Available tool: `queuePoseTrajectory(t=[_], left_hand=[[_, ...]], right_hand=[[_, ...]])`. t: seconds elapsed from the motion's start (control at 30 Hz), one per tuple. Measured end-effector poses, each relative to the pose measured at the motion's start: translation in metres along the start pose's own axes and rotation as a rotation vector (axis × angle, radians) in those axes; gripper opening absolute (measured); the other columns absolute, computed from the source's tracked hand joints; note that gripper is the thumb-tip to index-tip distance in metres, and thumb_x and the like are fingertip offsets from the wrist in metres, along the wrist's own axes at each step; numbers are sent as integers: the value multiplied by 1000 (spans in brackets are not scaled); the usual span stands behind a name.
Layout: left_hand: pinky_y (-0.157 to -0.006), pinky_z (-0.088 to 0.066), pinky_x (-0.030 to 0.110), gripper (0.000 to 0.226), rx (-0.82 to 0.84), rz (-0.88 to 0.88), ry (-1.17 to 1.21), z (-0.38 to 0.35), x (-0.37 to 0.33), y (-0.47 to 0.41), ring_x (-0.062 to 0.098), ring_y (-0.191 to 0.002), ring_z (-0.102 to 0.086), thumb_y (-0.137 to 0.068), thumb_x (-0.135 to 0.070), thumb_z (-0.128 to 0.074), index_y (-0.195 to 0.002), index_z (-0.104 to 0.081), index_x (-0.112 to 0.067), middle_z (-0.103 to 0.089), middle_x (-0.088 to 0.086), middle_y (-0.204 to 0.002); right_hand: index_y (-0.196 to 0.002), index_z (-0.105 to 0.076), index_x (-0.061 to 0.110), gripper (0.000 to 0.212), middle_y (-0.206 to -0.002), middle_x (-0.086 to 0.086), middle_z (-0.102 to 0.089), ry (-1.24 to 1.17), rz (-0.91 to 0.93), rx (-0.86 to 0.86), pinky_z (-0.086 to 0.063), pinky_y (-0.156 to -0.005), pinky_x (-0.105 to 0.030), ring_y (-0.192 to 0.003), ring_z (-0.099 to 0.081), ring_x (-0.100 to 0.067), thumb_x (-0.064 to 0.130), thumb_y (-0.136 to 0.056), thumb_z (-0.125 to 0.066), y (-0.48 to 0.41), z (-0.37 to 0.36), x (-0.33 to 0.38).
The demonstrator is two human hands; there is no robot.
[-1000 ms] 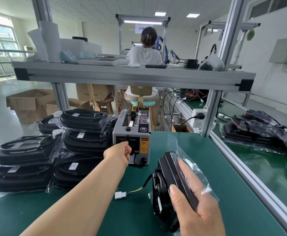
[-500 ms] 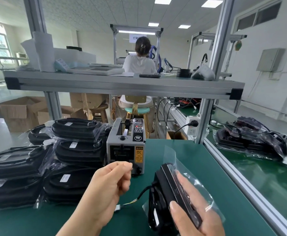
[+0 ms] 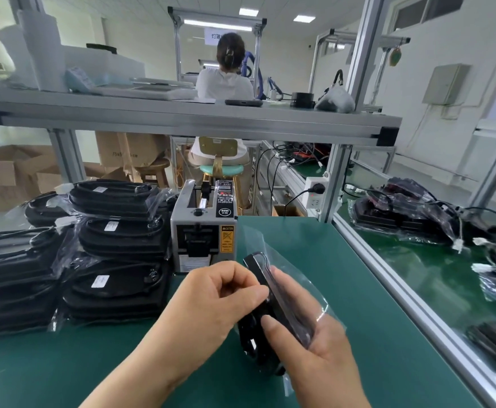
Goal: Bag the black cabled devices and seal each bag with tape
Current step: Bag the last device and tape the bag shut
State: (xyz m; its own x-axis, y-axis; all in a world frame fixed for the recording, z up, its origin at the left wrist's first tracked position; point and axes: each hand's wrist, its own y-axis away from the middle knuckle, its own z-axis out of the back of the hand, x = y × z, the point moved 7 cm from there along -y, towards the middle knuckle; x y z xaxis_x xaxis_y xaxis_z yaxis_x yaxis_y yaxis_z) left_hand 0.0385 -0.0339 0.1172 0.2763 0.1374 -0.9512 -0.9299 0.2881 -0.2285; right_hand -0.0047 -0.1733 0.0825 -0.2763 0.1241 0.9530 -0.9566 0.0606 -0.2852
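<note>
Right hand, lower centre: palm up, fingers and thumb wrapped round black device inside clear bag, edge-up above bench. Left hand alongside: fingers curled, thumb and forefinger tips meeting against bag. Whether they pinch anything, cannot tell.

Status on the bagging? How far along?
Done: stacks of bagged devices left of the dispenser. In hand: right hand holds a device in an unsealed bag; left hand pinches at its edge, tape not discernible. Left: sealing this bag; the pile beyond the rail, status unclear.
</note>
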Motion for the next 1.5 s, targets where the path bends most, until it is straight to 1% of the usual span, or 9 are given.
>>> queuePoseTrajectory(t=[0.2,0.33,0.53,0.8,1.0,1.1,1.17,1.33,1.5], left_hand=[[-53,-36,9,15,-14,-2,-37,3,2,0,1,-55,-44,-83,-22,-74,-68,-70,-21,-56,-11,-60],[-50,-34,8,14,-32,-7,-45,4,2,1,0,-51,-42,-82,-22,-75,-69,-70,-19,-54,-13,-57],[-54,-37,10,13,-33,-6,-39,4,2,3,3,-56,-45,-82,-22,-75,-71,-71,-18,-57,-9,-60],[-58,-39,23,15,-46,-11,-48,2,3,2,14,-60,-44,-84,-16,-76,-70,-69,-15,-54,2,-62],[-54,-38,20,16,-68,-24,-90,1,5,5,10,-57,-42,-83,-23,-78,-69,-69,-20,-52,-5,-59],[-53,-39,20,15,-92,-27,-114,2,5,5,7,-55,-42,-72,-39,-72,-70,-69,-24,-51,-9,-58],[-52,-39,20,16,-114,-34,-138,3,6,6,5,-54,-41,-68,-42,-69,-70,-69,-26,-50,-12,-57],[-51,-40,19,15,-154,-42,-190,5,6,7,1,-52,-41,-67,-43,-68,-71,-70,-29,-48,-17,-54],[-50,-41,19,17,-191,-30,-198,6,10,8,0,-52,-41,-65,-45,-68,-73,-70,-30,-49,-17,-54]], right_hand=[[-126,-64,37,60,-125,25,-67,-1,29,-17,-46,-102,-16,-121,-60,3,-7,-86,-70,1,-3,-3],[-125,-64,48,58,-127,27,-65,18,56,4,-46,-96,-9,-121,-59,5,5,-86,-71,2,-6,-1],[-125,-59,57,69,-128,28,-64,30,73,22,-46,-92,-7,-121,-58,5,0,-88,-69,3,-8,0],[-127,-63,42,63,-128,25,-64,-15,77,23,-46,-91,-6,-122,-58,4,-6,-88,-68,4,-9,-1],[-127,-63,44,63,-127,27,-64,-19,84,28,-48,-87,-5,-120,-59,6,-5,-88,-68,5,-9,0],[-124,-64,48,65,-129,27,-64,-19,100,33,-45,-94,-7,-123,-57,5,-6,-88,-67,5,-10,0],[-125,-63,51,67,-131,26,-63,-20,109,34,-44,-100,-10,-125,-56,4,-5,-89,-67,4,-11,0],[-127,-57,57,63,-133,23,-62,-18,125,22,-45,-104,-18,-128,-55,1,15,-82,-69,4,-13,-2],[-125,-60,56,60,-132,22,-64,-38,130,24,-50,-91,-12,-125,-58,0,16,-81,-70,5,-12,-2]])
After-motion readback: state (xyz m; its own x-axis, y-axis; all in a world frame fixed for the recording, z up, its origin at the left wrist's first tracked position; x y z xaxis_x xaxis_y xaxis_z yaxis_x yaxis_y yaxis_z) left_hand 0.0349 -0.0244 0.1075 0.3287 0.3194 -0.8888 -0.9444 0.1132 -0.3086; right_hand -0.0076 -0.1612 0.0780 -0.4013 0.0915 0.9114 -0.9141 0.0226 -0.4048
